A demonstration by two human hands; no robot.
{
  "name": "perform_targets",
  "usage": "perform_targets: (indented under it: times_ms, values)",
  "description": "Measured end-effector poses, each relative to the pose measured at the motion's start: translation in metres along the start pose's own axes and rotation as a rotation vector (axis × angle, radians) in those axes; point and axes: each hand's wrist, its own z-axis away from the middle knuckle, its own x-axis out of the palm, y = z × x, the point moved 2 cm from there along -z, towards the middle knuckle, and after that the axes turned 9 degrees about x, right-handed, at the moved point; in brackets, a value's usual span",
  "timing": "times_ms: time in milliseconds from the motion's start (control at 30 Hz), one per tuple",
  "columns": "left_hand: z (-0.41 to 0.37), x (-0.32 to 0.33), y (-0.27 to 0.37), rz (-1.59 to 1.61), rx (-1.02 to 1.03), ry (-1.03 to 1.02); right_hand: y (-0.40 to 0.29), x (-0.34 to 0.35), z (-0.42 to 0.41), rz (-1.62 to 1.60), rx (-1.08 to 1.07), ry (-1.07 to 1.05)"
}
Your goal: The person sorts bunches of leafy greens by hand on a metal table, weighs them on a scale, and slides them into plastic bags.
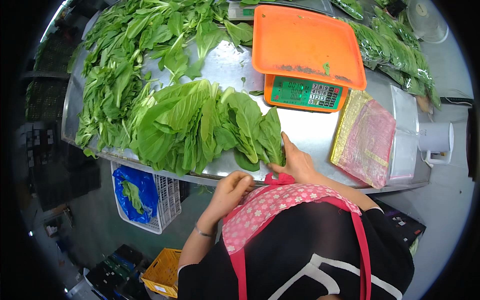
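Loose leafy greens (pixel 180 123) lie in a heap on the metal table, stems mostly towards its far side. At the heap's right end, my right hand (pixel 298 161) touches the last leaves, with a finger stretched along their right edge and the thumb near the table's front edge. My left hand (pixel 233 187) hovers by the front edge, close to my pink flowered apron, fingers curled; whether anything is between them is hard to see. Beyond my right hand stands a digital scale (pixel 304 93) with an orange tray (pixel 307 45) holding leaf scraps and dirt.
More greens (pixel 112 82) cover the table's left side. On the right lie a pink and yellow woven bag (pixel 365 138), clear plastic bags (pixel 404 138) and bagged greens (pixel 393 48). A white crate (pixel 170 202) with a blue liner stands below the front edge; a yellow crate (pixel 161 272) is on the floor.
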Motion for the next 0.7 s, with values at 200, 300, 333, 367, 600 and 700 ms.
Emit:
perform_targets:
  times_ms: [200,300,333,367,600,700]
  values:
    - [-0.016,0.022,-0.018,-0.09,0.123,0.394,0.044,0.006,-0.004,-0.803,0.174,-0.214]
    - [-0.043,0.024,-0.028,-0.303,0.171,0.557,0.044,0.006,-0.007,-0.926,0.166,-0.268]
    - [-0.052,0.028,-0.029,-0.294,0.159,0.535,0.047,0.008,-0.012,-0.781,0.126,-0.259]
    - [-0.061,0.033,-0.03,-0.284,0.147,0.514,0.047,0.008,-0.014,-0.77,0.103,-0.272]
    - [-0.018,0.065,0.001,0.1,0.212,0.481,0.072,-0.009,-0.01,-0.701,0.136,-0.233]
    - [0.0,0.085,-0.003,0.179,0.366,0.494,0.077,-0.01,-0.01,-0.951,0.258,-0.396]
